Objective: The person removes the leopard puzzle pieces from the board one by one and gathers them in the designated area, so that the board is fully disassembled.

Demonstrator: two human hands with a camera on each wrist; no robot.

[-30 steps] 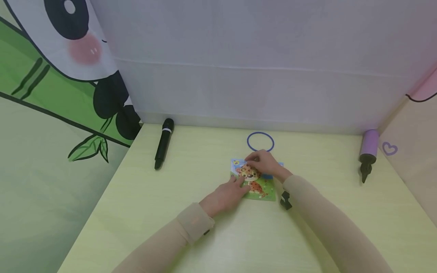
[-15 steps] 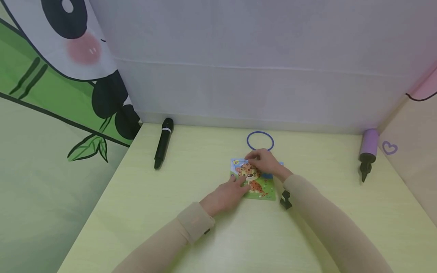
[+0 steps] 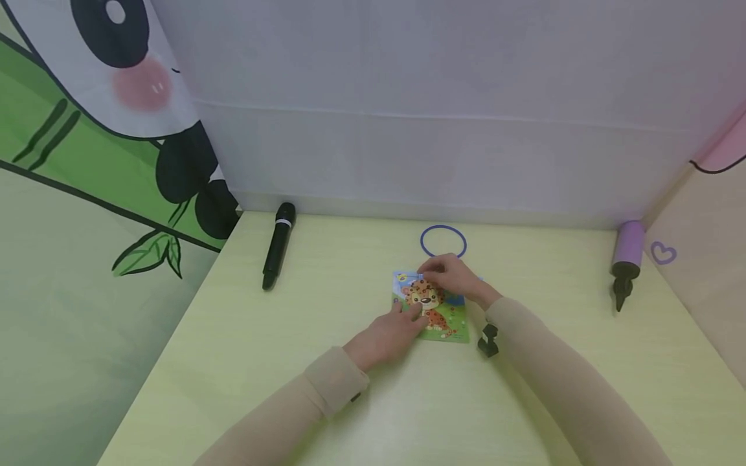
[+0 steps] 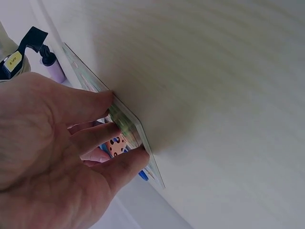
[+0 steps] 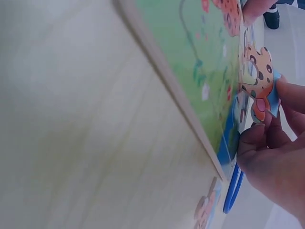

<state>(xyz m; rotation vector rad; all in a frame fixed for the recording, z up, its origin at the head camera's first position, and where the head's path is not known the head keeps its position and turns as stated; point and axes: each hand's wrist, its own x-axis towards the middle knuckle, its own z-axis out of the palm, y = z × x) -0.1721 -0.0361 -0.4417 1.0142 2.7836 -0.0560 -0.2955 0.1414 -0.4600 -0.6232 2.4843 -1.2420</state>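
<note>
A square jigsaw puzzle board (image 3: 451,327) with a cartoon leopard on green and blue lies on the table (image 3: 361,265). My left hand (image 3: 387,333) rests on its lower left part, fingers spread; in the left wrist view the fingertips (image 4: 138,157) touch the board near its edge. Over the top of the board, my right hand (image 3: 451,275) pinches a puzzle piece (image 5: 259,74) between thumb and fingers. That spotted orange piece, with a pink ear and a blue edge, is tilted up from the board in the right wrist view. The right hand hides the board's upper right part.
Just beyond the board lies a blue ring (image 3: 443,226). A black microphone (image 3: 278,246) is at the back left, and a purple pump with a black nozzle (image 3: 629,243) at the back right. Another loose piece (image 5: 206,210) lies beside the board. A fabric-covered wall (image 3: 361,155) rises behind.
</note>
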